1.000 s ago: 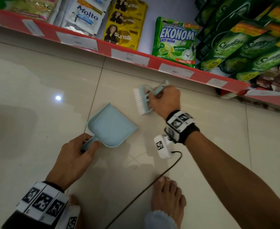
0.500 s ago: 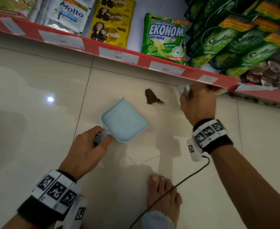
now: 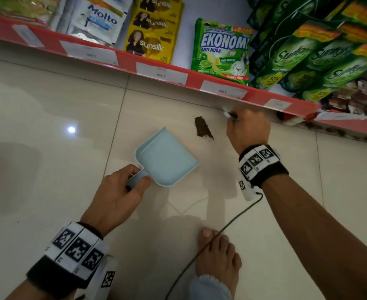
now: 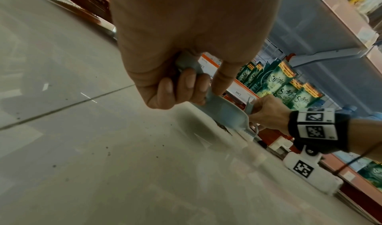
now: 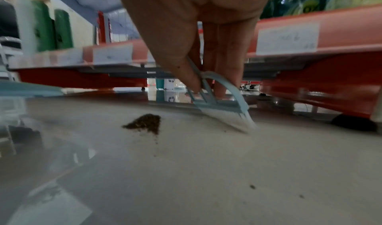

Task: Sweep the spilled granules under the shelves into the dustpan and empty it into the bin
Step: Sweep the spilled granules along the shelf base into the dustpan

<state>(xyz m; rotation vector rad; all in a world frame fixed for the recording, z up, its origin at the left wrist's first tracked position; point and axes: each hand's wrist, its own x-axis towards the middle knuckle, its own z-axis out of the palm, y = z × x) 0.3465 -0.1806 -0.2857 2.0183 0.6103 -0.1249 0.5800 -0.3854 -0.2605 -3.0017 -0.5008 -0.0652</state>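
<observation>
A small pile of dark brown granules point(image 3: 202, 128) point(image 5: 144, 123) lies on the pale floor tiles just in front of the red bottom shelf. My left hand point(image 3: 122, 191) point(image 4: 181, 88) grips the handle of a light blue dustpan point(image 3: 167, 158) point(image 4: 225, 112), whose mouth faces the pile a short way off. My right hand point(image 3: 246, 128) point(image 5: 198, 75) holds a small light blue brush point(image 5: 223, 112) with white bristles touching the floor to the right of the pile. In the head view the brush point(image 3: 228, 114) is mostly hidden behind the hand.
The red shelf edge point(image 3: 161, 71) with price labels runs across the top, stocked with sachets and green pouches. A low gap shows under the shelf point(image 5: 161, 83). My bare foot point(image 3: 217, 256) and a black cable point(image 3: 221, 230) lie on the floor. Stray grains point(image 5: 252, 187) are scattered nearby.
My right hand carried the brush from beside the dustpan rightward to the shelf base, uncovering the granule pile. My left hand shifted the dustpan right, closer to the pile.
</observation>
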